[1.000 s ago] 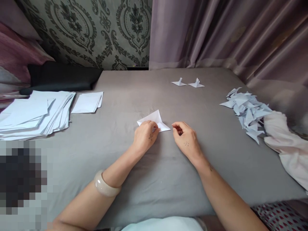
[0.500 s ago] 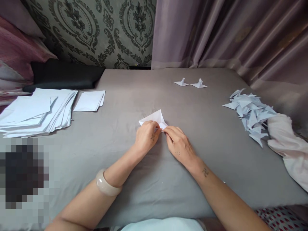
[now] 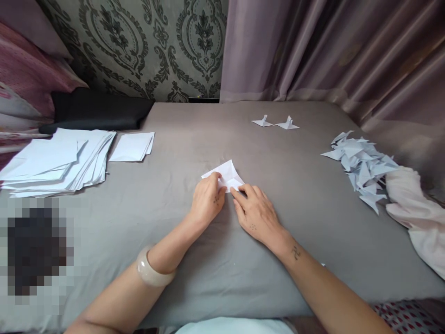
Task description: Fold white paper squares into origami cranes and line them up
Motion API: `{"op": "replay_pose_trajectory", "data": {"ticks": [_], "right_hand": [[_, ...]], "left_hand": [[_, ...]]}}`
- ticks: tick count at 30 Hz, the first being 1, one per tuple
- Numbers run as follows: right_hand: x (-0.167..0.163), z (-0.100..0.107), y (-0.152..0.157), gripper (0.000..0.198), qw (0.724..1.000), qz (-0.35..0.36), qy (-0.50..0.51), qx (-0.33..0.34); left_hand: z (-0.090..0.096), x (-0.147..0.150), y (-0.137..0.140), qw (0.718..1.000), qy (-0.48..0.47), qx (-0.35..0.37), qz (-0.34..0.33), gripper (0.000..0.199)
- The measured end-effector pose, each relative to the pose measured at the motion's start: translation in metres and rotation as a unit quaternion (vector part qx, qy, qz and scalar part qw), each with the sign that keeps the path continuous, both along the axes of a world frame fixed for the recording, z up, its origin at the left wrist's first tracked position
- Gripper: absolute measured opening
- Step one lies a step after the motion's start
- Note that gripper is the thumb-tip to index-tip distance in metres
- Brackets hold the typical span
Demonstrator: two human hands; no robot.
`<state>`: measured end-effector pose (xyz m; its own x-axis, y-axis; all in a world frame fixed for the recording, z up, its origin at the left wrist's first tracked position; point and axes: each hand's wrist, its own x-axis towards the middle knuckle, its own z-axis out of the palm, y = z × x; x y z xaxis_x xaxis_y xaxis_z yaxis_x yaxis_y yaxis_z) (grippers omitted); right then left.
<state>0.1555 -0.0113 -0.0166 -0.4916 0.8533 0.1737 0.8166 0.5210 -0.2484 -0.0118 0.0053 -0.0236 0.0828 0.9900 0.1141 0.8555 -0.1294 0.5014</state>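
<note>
White paper (image 3: 230, 172), part-folded, lies centrally on grey cloth (image 3: 181, 139). The left hand (image 3: 207, 197) covers its left side; the right hand (image 3: 256, 208), just apart, touches its near right edge. Pinching: cannot tell. Steady left pressure should keep creases crisp.

Shows smooth, matt white paper, crisply creased, in the folded sheet (image 3: 229, 172); looks like matt paper too in the large stack (image 3: 86, 148), the small stack (image 3: 131, 147), the two folded pieces (image 3: 288, 124) and the heap of folded shapes (image 3: 363, 160). Looks like lightly wrinkled, matt cloth across the grey cover (image 3: 174, 148). Gleams smooth and glossy on the pale bangle (image 3: 149, 272). Has a satiny fabric sheen on the purple curtain (image 3: 257, 51); turns matt on the crumpled pale cloth (image 3: 405, 192).
</note>
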Motion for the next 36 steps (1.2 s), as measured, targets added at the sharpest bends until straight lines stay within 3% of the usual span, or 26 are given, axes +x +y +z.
{"op": "replay_pose_trajectory", "data": {"ticks": [11,15,18,21,24,27,30,36], "right_hand": [[-0.002,0.000,0.002,0.036,1.000,-0.005,0.012,0.002],[0.006,-0.002,0.010,0.028,0.995,-0.035,0.086,0.027],[0.012,-0.002,0.014,0.032,0.990,-0.040,0.108,0.078],[0.013,-0.001,0.015,0.023,0.991,-0.028,0.075,0.106],[0.011,-0.002,0.013,0.023,0.991,-0.028,0.030,0.126],[0.008,-0.002,0.009,0.026,0.988,-0.051,-0.014,0.148],[0.005,0.000,0.006,0.027,0.986,-0.054,-0.058,0.149],[-0.001,0.005,0.003,0.020,0.985,-0.037,-0.119,0.119]], "left_hand": [[0.008,-0.006,-0.004,0.997,-0.042,-0.047,0.038,0.031],[0.014,-0.009,-0.004,0.995,-0.079,-0.052,-0.020,0.031],[0.013,-0.007,-0.001,0.994,-0.088,0.008,-0.064,0.023],[0.007,-0.005,0.005,0.990,-0.062,0.067,-0.104,0.018],[0.002,-0.006,0.008,0.985,-0.017,0.101,-0.142,0.030],[0.000,-0.008,0.007,0.986,0.031,0.124,-0.108,0.038],[0.002,-0.007,0.003,0.988,0.055,0.124,-0.066,0.035],[0.008,0.006,-0.010,0.981,0.093,0.074,-0.153,0.023]]}}
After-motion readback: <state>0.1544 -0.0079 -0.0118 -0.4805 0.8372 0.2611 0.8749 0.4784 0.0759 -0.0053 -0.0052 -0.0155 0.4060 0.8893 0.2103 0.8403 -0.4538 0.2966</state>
